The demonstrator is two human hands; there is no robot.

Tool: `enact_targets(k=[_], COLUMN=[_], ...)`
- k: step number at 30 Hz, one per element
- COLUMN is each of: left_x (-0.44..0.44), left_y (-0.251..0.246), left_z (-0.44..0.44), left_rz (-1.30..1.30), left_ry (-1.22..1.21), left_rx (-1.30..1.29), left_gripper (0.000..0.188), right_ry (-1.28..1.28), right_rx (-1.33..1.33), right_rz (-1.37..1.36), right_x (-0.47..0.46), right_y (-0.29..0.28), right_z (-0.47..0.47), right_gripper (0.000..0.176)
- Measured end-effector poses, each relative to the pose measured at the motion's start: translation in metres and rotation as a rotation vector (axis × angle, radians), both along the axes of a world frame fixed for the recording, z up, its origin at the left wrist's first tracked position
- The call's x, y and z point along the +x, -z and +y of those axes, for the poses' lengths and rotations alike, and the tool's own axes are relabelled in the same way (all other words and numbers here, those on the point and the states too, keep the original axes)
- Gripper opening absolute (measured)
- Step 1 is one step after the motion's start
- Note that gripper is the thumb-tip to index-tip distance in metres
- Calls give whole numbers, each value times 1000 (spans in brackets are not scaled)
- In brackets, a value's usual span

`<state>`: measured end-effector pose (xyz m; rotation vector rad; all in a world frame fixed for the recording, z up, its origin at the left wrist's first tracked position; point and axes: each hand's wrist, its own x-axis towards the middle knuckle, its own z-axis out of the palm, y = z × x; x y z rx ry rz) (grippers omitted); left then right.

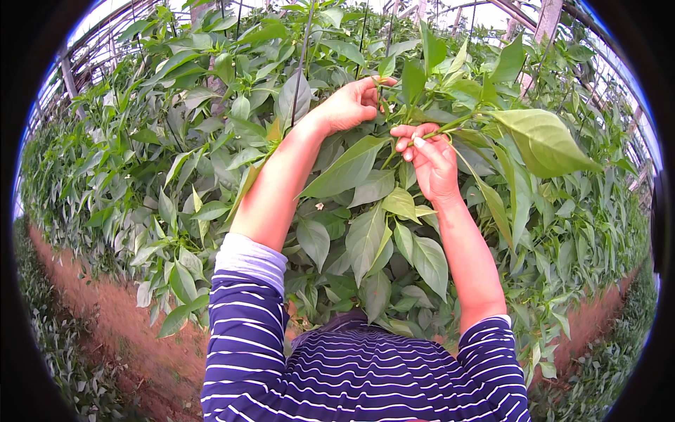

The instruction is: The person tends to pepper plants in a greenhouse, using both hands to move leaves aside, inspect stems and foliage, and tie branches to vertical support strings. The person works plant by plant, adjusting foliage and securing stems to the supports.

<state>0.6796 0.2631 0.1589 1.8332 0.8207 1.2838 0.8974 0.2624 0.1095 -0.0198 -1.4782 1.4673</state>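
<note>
Tall pepper plants with broad green leaves (364, 240) rise close before my chest. My right hand (430, 153) pinches a green pepper stem (448, 126) between thumb and fingers; a large pale green leaf (543, 140) spreads from the shoot to its right. Up and to the left, my left hand (361, 103) reaches in among the upper shoots with bent fingers near a thin dark upright string. Leaves partly cover its fingertips, so what they touch is unclear. A small white flower (319, 206) shows below my left hand.
Dark support strings (303, 63) hang down through the foliage. Posts (548, 21) and the curved frame of a greenhouse stand behind. Reddish bare soil (132, 337) runs along the plant row at lower left and lower right, with low plants (68, 364) on its far side.
</note>
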Motion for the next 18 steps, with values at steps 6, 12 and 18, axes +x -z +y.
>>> enact_targets(k=[6, 12, 18], left_x=[-4, -20, -28], left_y=[29, 41, 39], left_z=[-6, -3, 17], left_rz=[-274, -732, -612], left_ry=[-135, -284, -461], left_rx=[155, -150, -288], left_gripper=[31, 26, 19], right_ry=[15, -19, -30], right_rx=[-31, -37, 58], right_rz=[26, 19, -68], right_x=[-5, -14, -18], right_y=[-1, -2, -7], right_z=[-3, -2, -10], right_gripper=[5, 7, 12])
